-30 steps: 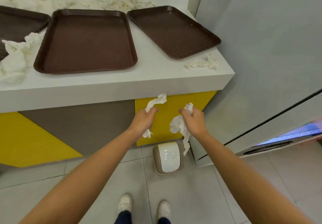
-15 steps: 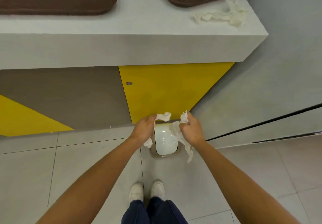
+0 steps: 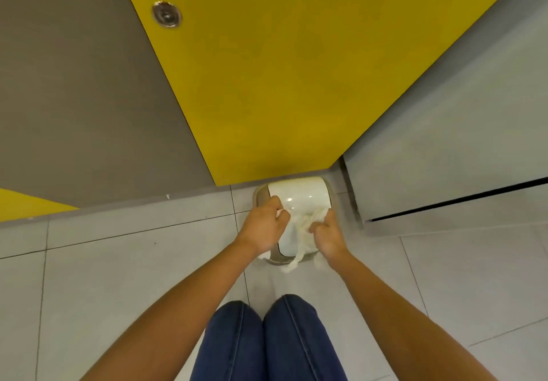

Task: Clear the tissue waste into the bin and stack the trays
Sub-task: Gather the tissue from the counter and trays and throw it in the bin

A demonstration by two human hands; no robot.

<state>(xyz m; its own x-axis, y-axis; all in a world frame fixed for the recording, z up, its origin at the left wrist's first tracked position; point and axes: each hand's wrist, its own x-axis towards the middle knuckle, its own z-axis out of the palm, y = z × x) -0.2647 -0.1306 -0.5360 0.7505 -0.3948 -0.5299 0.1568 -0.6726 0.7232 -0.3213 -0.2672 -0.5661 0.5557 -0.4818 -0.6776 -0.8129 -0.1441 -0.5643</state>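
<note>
At the floor bin [image 3: 258, 195] below a yellow panel [image 3: 267, 84], the left hand [image 3: 262, 226] and right hand [image 3: 327, 236] each grip crumpled tissue [image 3: 302, 232] over its shut lid [image 3: 299, 196], where a dangling strand could land on the floor [image 3: 148, 262] if released too early.

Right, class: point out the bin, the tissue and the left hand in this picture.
bin [image 3: 302, 192]: head view, on its white lid.
tissue [image 3: 301, 230]: head view, on its bunched middle.
left hand [image 3: 262, 227]: head view, on its back.

Both hands hover over the bin [image 3: 299, 196]: left hand [image 3: 262, 227] and right hand [image 3: 327, 236] each grip crumpled tissue [image 3: 302, 227] between them.
</note>
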